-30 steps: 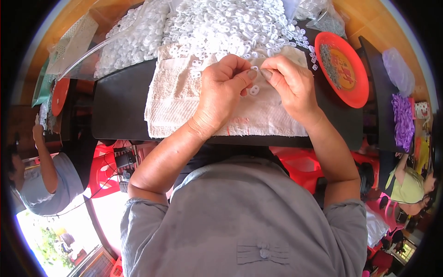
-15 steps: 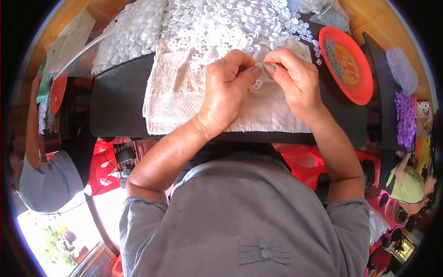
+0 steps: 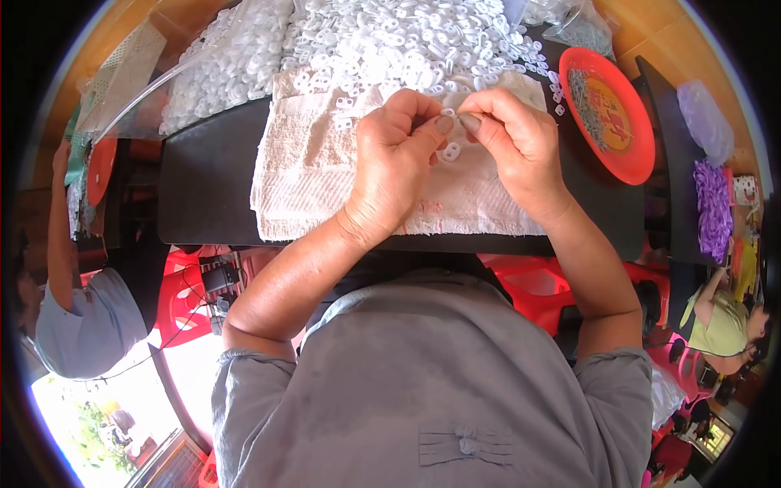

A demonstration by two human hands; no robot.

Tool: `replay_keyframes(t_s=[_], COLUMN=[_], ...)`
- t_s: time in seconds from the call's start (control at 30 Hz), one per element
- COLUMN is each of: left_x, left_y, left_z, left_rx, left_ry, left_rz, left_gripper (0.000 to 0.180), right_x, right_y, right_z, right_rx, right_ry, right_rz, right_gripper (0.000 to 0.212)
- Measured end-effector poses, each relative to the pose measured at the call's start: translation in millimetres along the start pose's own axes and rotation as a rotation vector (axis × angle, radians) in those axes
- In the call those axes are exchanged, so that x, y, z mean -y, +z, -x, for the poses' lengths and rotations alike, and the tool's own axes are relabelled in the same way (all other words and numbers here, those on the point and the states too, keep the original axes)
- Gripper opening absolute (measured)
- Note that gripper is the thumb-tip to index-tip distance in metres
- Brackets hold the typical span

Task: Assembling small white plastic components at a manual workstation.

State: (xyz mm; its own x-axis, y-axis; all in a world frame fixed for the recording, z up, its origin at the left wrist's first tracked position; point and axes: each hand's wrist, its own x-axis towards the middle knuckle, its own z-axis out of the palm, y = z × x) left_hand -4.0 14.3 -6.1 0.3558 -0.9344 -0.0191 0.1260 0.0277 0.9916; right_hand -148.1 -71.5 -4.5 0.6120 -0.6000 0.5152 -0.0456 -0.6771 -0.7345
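Note:
My left hand (image 3: 396, 150) is closed in a pinch, thumb against forefinger, on a small white plastic piece (image 3: 447, 112) whose edge shows at the fingertips. Beside it, my right hand (image 3: 517, 142) pinches too, its tips close to that piece; what it holds, if anything, is too small to make out. Just below the fingertips is a white oval piece with two holes (image 3: 451, 151), over the folded cream towel (image 3: 317, 199). Beyond my hands, a large heap of similar white pieces (image 3: 390, 41) spreads onto the towel's far edge.
A red oval plate (image 3: 639, 154) with small metal parts (image 3: 584, 102) sits right of the towel on the black table (image 3: 211, 179). A clear plastic bag (image 3: 215, 81) of white pieces lies far left. People work on both sides, near red stools (image 3: 183, 301).
Both hands have shifted very slightly to the left, and the fingertips have drawn a little apart. The white piece in the pinch now shows more clearly between them.

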Motion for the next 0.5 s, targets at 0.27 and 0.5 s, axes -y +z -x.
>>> replay_keyframes(t_s=[0.27, 0.5], left_x=[1.2, -3.8], left_y=[0.9, 1.3], left_z=[2.2, 1.2], left_rx=[0.011, -0.01], left_ry=[0.061, -0.044], left_rz=[-0.084, 0.085], left_gripper=[0.006, 0.006], right_x=[4.2, 3.3], right_y=[1.7, 11.5], right_z=[0.7, 2.8], right_rx=[-0.003, -0.049], right_ry=[-0.05, 0.102], right_rz=[0.093, -0.119], right_gripper=[0.01, 0.011])
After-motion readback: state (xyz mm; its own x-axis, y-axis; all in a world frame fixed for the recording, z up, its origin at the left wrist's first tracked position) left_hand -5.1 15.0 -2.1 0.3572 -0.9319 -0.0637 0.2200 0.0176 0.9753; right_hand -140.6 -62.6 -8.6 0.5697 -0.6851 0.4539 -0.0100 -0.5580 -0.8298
